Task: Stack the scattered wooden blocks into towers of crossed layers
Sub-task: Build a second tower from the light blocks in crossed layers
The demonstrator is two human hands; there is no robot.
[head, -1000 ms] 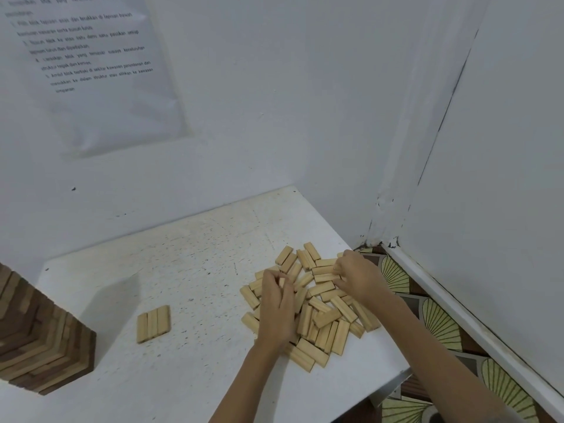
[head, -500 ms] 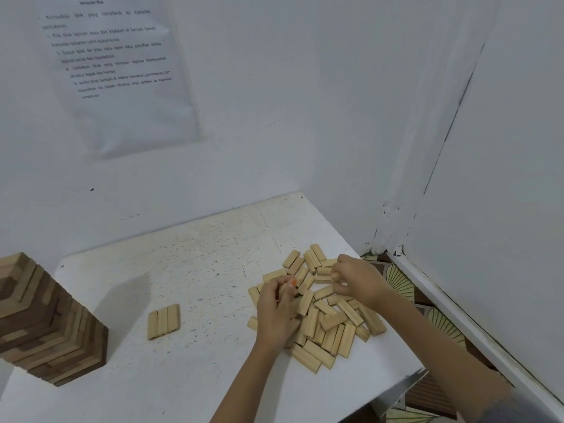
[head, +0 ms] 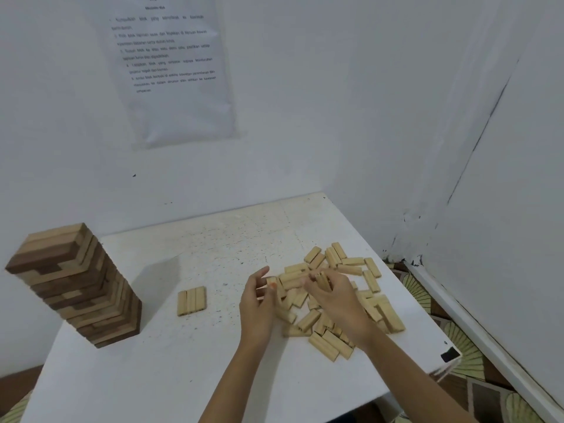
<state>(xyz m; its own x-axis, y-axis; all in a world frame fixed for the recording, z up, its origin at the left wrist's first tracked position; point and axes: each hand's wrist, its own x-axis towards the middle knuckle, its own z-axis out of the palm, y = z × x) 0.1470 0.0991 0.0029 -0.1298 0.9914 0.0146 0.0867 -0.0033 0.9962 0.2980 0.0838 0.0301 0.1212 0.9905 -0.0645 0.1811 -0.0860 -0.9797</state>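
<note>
Fingers of right hand: curled round one block. Left hand: fingers half spread, thumb at a block end; grip unclear. Both forearms reach from the near edge over the pile, overlapped and uncounted, by the desk's right edge. One row of three, mid-desk. One tower, left edge. One sheet on the wall.

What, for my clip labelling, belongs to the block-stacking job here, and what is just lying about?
Job: scattered pile of pale wooden blocks; flat row of three pale blocks; tall brown-and-pale block tower; left hand and right hand, each gripping a pale block.
Lying about: printed paper sheet on the wall; fan-patterned floor covering.
</note>
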